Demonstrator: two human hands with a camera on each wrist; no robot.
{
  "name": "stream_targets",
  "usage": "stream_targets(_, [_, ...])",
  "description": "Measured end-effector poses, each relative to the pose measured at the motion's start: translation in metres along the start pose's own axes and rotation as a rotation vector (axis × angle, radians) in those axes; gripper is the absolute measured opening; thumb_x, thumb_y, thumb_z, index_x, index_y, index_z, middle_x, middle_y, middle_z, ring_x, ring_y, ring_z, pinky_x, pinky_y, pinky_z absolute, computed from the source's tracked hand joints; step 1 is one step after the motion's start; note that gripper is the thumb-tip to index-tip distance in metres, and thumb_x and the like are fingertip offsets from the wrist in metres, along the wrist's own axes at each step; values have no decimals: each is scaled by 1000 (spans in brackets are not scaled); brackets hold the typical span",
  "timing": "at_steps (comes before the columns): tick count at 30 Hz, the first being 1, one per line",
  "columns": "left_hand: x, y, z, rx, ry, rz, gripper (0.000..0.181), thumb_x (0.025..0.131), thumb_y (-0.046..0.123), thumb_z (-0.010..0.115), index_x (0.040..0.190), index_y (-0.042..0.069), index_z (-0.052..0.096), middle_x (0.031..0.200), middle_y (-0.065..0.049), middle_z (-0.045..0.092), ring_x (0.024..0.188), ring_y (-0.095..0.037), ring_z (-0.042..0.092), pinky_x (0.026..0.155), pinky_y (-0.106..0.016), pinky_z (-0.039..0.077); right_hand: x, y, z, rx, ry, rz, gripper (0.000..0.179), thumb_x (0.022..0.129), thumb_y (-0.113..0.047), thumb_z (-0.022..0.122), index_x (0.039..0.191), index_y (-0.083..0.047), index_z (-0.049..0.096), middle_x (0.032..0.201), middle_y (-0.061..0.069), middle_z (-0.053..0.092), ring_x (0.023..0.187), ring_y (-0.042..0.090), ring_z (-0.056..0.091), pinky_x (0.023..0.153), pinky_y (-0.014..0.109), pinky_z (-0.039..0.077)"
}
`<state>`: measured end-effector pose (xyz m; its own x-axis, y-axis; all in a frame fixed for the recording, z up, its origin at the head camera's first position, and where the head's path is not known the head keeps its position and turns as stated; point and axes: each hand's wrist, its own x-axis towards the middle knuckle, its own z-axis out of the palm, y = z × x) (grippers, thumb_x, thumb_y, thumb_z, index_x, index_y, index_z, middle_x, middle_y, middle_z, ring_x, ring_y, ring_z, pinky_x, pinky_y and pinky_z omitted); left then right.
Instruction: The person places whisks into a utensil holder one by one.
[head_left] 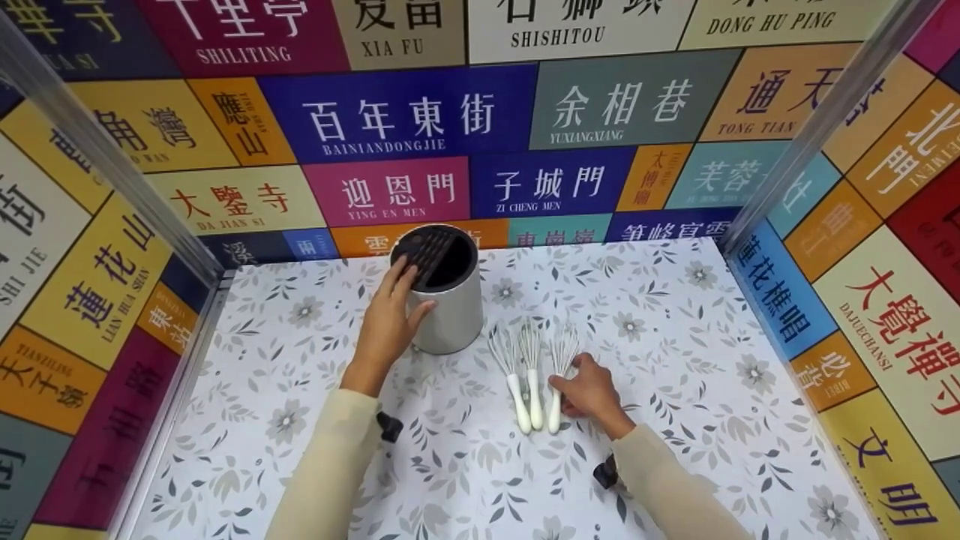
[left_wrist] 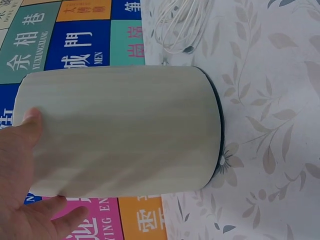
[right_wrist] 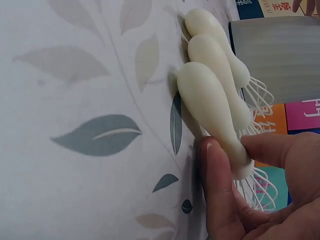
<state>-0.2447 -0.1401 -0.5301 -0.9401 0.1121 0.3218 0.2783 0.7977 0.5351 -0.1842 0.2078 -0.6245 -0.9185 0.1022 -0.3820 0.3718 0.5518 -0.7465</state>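
A pale grey cylindrical knife holder (head_left: 450,322) with a black slotted top and a wide opening stands upright on the table. My left hand (head_left: 391,307) touches its upper left side, fingers lightly bent and spread at the rim, thumb against the wall; the left wrist view shows the thumb on the holder's wall (left_wrist: 125,130). To the right lie three whisks with cream handles and pale wire loops. My right hand (head_left: 594,386) pinches the rightmost whisk (right_wrist: 205,95) between thumb and fingers near the handle's neck. The middle whisk (head_left: 533,382) and left whisk (head_left: 514,382) lie close beside it.
The table (head_left: 247,420) has a white cover with grey leaves and flowers. Behind it rises a wall (head_left: 412,112) of coloured panels with lettering, and similar panels flank both sides. Clear corner posts (head_left: 810,127) stand at the back.
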Motion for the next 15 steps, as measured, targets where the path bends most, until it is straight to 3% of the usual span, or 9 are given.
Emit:
stream_targets(9, [-1, 0, 0, -8, -19, -15, 69, 97, 40, 68, 155, 13, 45, 168, -5, 29, 150, -31, 39, 121, -48, 36, 1, 0, 0, -40, 10, -4, 58, 92, -34, 73, 136, -4, 49, 76, 10, 69, 52, 19, 68, 49, 33, 58])
stream_targets(15, [0, 0, 0, -2, -24, -26, 69, 97, 42, 67, 156, 14, 44, 169, -3, 28, 151, -30, 38, 121, -48, 36, 2, -3, -2, 21, 16, -45, 57, 92, -29, 71, 136, -1, 47, 79, 15, 71, 52, 23, 69, 49, 36, 59])
